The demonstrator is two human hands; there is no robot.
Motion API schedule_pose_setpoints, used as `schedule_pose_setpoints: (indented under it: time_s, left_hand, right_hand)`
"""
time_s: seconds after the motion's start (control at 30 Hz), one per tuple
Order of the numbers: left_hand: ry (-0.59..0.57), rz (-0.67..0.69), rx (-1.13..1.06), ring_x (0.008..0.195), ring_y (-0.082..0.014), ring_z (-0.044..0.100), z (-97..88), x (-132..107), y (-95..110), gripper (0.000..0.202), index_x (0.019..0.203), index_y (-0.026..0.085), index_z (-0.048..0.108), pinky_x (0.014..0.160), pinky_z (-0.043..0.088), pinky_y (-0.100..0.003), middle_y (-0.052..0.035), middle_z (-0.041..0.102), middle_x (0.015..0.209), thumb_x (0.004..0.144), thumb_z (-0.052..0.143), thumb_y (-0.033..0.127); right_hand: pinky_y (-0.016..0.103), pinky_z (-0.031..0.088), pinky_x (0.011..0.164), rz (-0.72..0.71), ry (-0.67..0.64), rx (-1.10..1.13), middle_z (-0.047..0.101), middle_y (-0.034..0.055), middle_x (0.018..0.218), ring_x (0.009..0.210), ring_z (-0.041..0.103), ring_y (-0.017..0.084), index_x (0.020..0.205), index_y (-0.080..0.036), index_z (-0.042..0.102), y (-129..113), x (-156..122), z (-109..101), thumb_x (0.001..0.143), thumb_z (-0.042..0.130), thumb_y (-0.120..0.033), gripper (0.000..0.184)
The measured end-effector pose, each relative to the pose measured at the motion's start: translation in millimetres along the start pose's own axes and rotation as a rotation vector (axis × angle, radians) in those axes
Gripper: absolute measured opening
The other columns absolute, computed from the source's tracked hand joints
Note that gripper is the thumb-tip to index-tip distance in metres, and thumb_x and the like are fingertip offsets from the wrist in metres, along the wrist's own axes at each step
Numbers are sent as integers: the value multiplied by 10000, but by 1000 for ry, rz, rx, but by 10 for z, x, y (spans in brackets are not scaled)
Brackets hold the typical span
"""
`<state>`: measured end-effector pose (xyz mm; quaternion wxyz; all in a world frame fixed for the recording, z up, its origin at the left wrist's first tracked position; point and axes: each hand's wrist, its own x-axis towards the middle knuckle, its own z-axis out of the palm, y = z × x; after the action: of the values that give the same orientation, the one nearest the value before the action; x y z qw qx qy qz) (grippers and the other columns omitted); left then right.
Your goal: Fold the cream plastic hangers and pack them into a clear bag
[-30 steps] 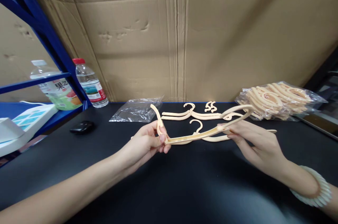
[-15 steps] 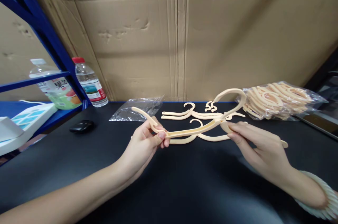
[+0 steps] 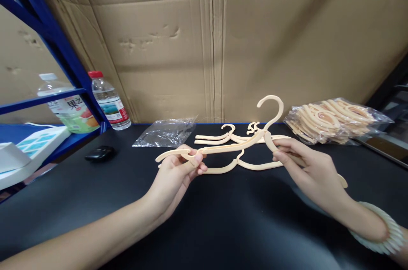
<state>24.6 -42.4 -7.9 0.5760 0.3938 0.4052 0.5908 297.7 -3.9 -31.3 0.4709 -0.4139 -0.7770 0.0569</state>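
Note:
Both hands hold one cream plastic hanger point(image 3: 232, 147) just above the black table point(image 3: 223, 219). My left hand point(image 3: 178, 172) pinches the hanger's left arm near its folding joint. My right hand point(image 3: 306, 168) grips the right arm, which runs under the palm and sticks out past the wrist. The hanger's hook point(image 3: 272, 106) stands upright. Another cream hanger point(image 3: 242, 164) lies flat on the table right behind the held one. Two more hangers point(image 3: 229, 136) lie farther back by the cardboard wall.
A clear bag full of cream hangers point(image 3: 334, 119) lies at the back right. An empty clear bag point(image 3: 165, 132) lies back left of centre. Two bottles point(image 3: 108, 100) stand by the blue shelf frame point(image 3: 47, 36). A small black object point(image 3: 100, 152) lies on the left.
The hanger has unfolded: its left arm swung down and outward, its hook rose from lying sideways to upright, and the right arm now runs under my right palm.

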Motion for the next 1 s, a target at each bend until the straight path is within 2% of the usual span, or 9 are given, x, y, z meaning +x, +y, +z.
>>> schedule_pose_setpoints:
  time_s: [0.1,0.17,0.23,0.33,0.4,0.47,0.53,0.73,1.0]
  left_hand:
    - [-13,-110,113,585,-86,573,26,-62,-57,182,758,143,582,564,460,-196,-24,627,826,759,731,248]
    - [-143,-209,279,555,-120,589,54,-149,-104,139,769,155,573,532,463,-234,-38,632,802,795,672,249]
    - [-335,-178,514,597,-178,618,92,-262,-126,53,798,175,593,571,491,-300,-66,653,797,821,611,219]
    - [-596,246,922,908,-281,628,150,-423,-91,137,885,201,691,804,482,-394,-134,693,982,839,576,141]
    - [-670,489,1121,1077,-329,574,168,-487,-53,246,1019,217,709,923,422,-441,-147,663,1157,846,573,106]
    - [-637,628,1250,1195,-358,505,157,-505,-42,342,1176,216,653,995,369,-488,-146,583,1296,847,603,133]
    - [-585,671,1371,1282,-376,422,122,-489,-68,452,1287,197,568,1035,335,-543,-148,468,1411,841,637,200]
    - [-593,635,1732,1315,-388,383,11,-409,-186,581,1376,128,453,1004,394,-606,-156,364,1478,883,553,419]
    - [-643,588,1836,1329,-389,370,-12,-379,-194,645,1447,110,331,986,426,-599,-137,311,1495,946,389,512]
  right_hand:
    - [292,546,680,-30,17,-33,697,46,994,823,667,198,1079,-213,634,27,24,-10,919,538,-268,195]
    - [302,538,718,-48,7,-32,685,45,1011,837,657,195,1087,-220,627,42,41,-13,921,540,-260,191]
    - [293,527,715,-61,-32,-16,669,44,1011,842,645,187,1091,-229,615,41,53,-15,929,531,-250,184]
    - [275,503,695,-107,-138,-17,639,47,984,867,618,181,1044,-229,614,2,50,-5,943,503,-227,150]
    - [270,483,679,-118,-221,0,616,41,926,832,599,169,1004,-221,612,-40,35,13,952,482,-214,141]
    - [269,464,668,-108,-300,25,591,27,871,777,574,154,984,-220,608,-78,15,39,957,470,-204,141]
    - [272,448,676,-94,-377,31,575,21,858,769,552,150,972,-221,606,-98,-3,65,958,463,-190,147]
    - [312,422,692,-96,-493,-59,568,33,822,796,499,183,929,-197,619,-34,-22,116,922,494,-130,142]
    - [337,452,788,-54,-511,-90,566,52,944,886,512,194,877,-188,609,30,-22,141,861,551,-92,113]
